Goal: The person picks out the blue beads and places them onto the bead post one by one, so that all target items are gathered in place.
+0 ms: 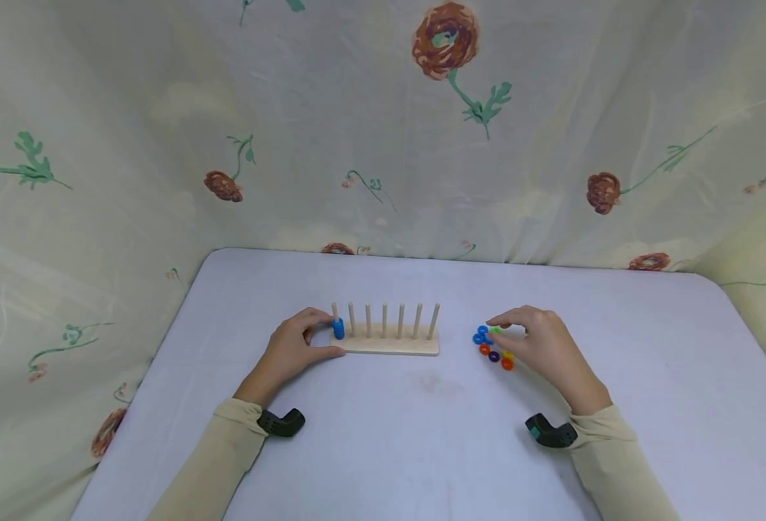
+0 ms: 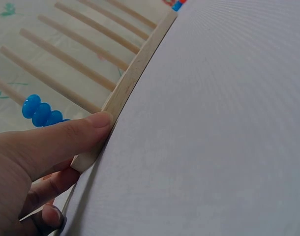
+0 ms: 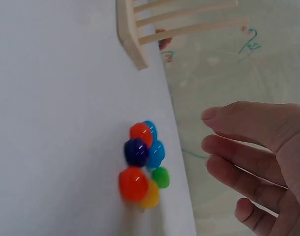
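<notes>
A wooden peg rack (image 1: 392, 347) with a row of upright pegs stands on the table. Several blue beads (image 1: 338, 329) are stacked on its leftmost peg. My left hand (image 1: 294, 346) grips the rack's left end, with the thumb (image 2: 98, 120) along the front edge of the base and other fingers around the end. To the right lies a small cluster of loose beads: blue (image 3: 156, 153), orange (image 3: 134, 184), dark blue (image 3: 136, 152), green (image 3: 161, 177) and yellow (image 3: 150, 195). Over this cluster is my right hand (image 1: 542, 344), thumb and fingers apart with nothing between them.
A white cloth covers the table (image 1: 383, 449). Behind it hangs a pale curtain (image 1: 291, 108) with a flower pattern, close to the table's far edge. Dark bands (image 1: 283, 422) sit on both wrists over beige sleeves.
</notes>
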Action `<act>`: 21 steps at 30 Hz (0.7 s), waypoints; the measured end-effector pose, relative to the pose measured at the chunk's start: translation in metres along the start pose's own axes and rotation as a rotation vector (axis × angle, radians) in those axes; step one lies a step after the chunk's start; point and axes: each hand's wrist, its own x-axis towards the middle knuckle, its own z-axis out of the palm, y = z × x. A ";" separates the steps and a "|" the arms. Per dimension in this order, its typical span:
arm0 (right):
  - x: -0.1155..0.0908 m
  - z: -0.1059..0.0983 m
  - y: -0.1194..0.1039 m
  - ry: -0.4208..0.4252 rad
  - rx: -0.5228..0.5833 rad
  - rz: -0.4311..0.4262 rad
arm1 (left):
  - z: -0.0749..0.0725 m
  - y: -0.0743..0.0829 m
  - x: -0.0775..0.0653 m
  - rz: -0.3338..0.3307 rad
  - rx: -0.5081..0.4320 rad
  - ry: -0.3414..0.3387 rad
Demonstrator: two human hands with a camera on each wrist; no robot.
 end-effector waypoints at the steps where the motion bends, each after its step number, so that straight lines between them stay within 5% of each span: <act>1: -0.001 0.000 0.002 -0.018 -0.007 0.014 | 0.000 -0.001 0.000 0.001 -0.002 0.001; 9: -0.002 0.007 0.012 -0.092 -0.057 0.086 | 0.001 -0.003 0.001 0.004 -0.010 -0.001; 21: -0.002 0.017 0.016 -0.070 -0.102 0.039 | -0.001 -0.001 0.000 0.003 -0.010 -0.007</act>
